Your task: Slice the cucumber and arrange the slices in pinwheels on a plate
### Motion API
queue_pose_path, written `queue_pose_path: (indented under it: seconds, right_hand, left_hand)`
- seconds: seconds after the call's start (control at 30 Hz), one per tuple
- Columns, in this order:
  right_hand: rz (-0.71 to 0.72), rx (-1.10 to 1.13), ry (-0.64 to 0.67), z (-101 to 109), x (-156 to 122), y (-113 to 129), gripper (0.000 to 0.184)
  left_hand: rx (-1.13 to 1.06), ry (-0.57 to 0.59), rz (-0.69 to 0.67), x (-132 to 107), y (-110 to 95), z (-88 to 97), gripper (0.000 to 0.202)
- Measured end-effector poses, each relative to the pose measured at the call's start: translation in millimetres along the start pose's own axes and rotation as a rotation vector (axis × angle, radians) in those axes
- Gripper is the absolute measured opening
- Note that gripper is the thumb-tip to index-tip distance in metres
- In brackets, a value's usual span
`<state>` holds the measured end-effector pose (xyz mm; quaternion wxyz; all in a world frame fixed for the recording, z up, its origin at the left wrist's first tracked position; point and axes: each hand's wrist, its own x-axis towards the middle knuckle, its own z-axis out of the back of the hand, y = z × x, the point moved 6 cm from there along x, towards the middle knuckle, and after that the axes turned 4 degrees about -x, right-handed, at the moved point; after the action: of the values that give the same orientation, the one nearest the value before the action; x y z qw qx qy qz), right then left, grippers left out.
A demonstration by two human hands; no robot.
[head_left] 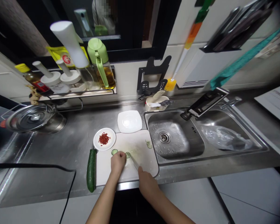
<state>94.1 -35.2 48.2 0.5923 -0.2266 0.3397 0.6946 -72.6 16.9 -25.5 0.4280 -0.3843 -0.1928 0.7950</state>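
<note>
On a white cutting board [140, 144], my left hand [118, 162] is curled down over a piece of cucumber [128, 154], fingers closed on it. My right hand [146, 182] grips the handle of a knife [134, 161] whose blade lies against that piece. A cut cucumber slice [114, 151] rests just left of my fingers, and more slices [149, 144] lie near the board's right edge. A whole cucumber [91, 169] lies on the counter along the board's left side.
A small plate of red chilli bits [104, 139] and an empty white square plate [129, 121] sit behind the board. The double sink [177, 137] with a plastic bag [224, 138] is to the right. A pot lid [31, 117], oil bottles [100, 63] and a black cable [67, 186] are left.
</note>
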Motion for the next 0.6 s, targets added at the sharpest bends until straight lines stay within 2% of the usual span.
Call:
queue_pose_path:
  seconds: [0.33, 0.6]
  right_hand:
    - [-0.005, 0.033, 0.019, -0.6, 1.7, 6.2, 0.055]
    - [-0.01, 0.029, 0.024, -20.2, -7.4, -13.3, 0.059]
  left_hand:
    - [0.023, 0.006, 0.001, -1.7, -3.4, 1.6, 0.018]
    - [-0.035, -0.021, -0.047, -6.9, -3.3, -0.2, 0.018]
